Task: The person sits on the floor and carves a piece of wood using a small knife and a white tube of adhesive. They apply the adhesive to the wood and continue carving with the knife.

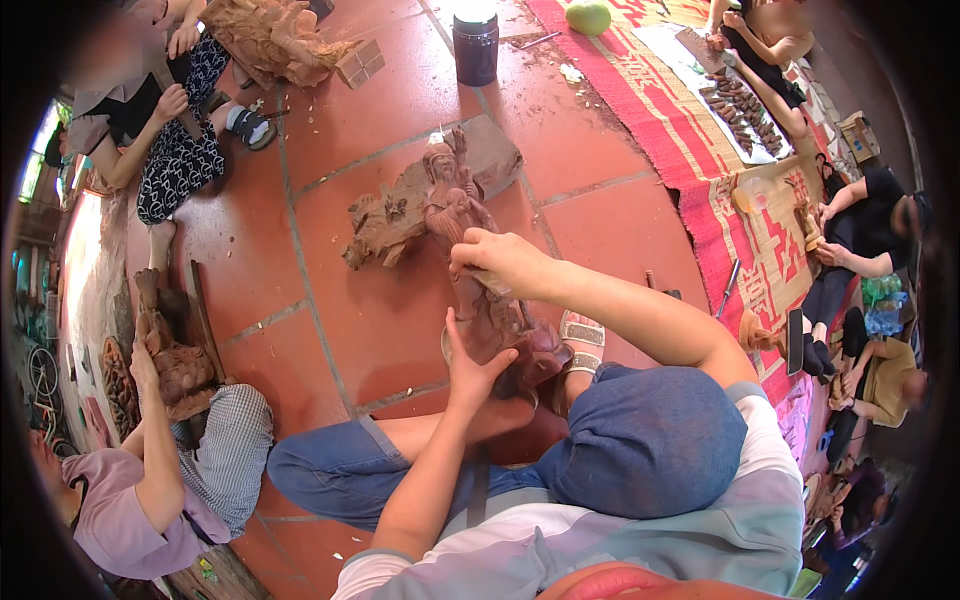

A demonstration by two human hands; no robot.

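A reddish-brown carved wooden statue (453,205) of a bearded figure leans away from me, its upper part against a rough wood block (487,155) on the floor. Its lower end rests by my feet. My left hand (472,372) grips the lower part, thumb on one side and fingers on the other. Over the statue's middle, my right hand (505,263) is closed, palm down, with a small flat tan piece (490,283) under its fingers. I cannot make out clearly what that piece is. The right hand covers part of the carving.
A black jar (476,50) stands beyond the block. Red patterned mats (690,165) on the right hold a green fruit (588,16) and a white sheet with several small brown pieces. People work on carvings to the left and right. A large carving (275,40) lies far left.
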